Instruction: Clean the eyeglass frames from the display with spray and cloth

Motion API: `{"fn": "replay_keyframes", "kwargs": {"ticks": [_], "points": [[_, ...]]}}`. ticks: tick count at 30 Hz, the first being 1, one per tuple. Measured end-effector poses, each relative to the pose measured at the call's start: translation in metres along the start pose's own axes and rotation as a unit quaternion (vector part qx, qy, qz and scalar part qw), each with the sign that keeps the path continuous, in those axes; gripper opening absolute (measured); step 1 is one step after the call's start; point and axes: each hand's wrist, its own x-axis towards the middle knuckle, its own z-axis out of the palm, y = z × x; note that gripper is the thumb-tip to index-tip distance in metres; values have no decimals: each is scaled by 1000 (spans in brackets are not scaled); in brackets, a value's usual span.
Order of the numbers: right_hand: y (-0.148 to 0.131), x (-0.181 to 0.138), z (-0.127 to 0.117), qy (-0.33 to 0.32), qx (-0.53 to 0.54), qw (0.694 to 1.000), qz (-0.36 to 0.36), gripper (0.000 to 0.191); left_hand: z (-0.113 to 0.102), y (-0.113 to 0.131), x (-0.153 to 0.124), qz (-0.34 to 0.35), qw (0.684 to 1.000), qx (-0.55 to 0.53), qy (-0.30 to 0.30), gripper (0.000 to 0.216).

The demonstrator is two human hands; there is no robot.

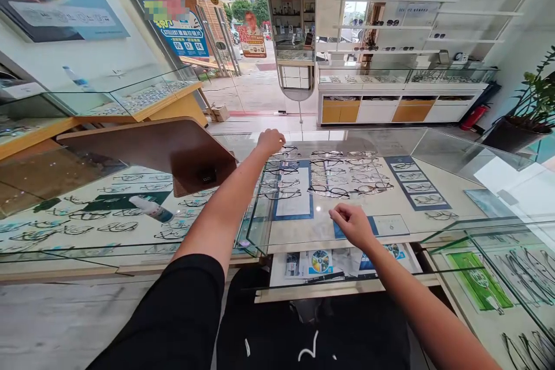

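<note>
My left hand (272,141) is stretched out to the far end of the left column of eyeglasses on the glass counter (277,232). Its fingers are bent together right beside the farthest pair of eyeglasses (287,151); whether they grip its frame is too small to tell. Closer in, my right hand (353,224) hovers with curled fingers and nothing visible in them. Just beyond it lies a dark-rimmed pair of eyeglasses (328,191), in the middle column. A right column ends in another pair of eyeglasses (373,188). Several more pairs fill these columns.
A brown board (151,144) leans over the left counter, near a small white bottle (151,208). Blue-edged display cards (417,183) lie inside the case. An open drawer (303,295) holds packets and a pen. An oval mirror (290,29) stands beyond the counter.
</note>
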Motion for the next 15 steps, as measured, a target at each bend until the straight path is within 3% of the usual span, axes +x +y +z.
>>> {"fn": "replay_keyframes", "kwargs": {"ticks": [7, 11, 15], "points": [[1, 0, 1, 5, 5, 1000, 2, 45, -2, 7, -6, 37, 998, -18, -40, 15], [2, 0, 1, 7, 4, 1000, 3, 45, -11, 15, -17, 45, 998, -40, -16, 18], [3, -1, 3, 14, 0, 1000, -9, 45, -36, 24, -35, 64, 994, -79, 41, 19]]}}
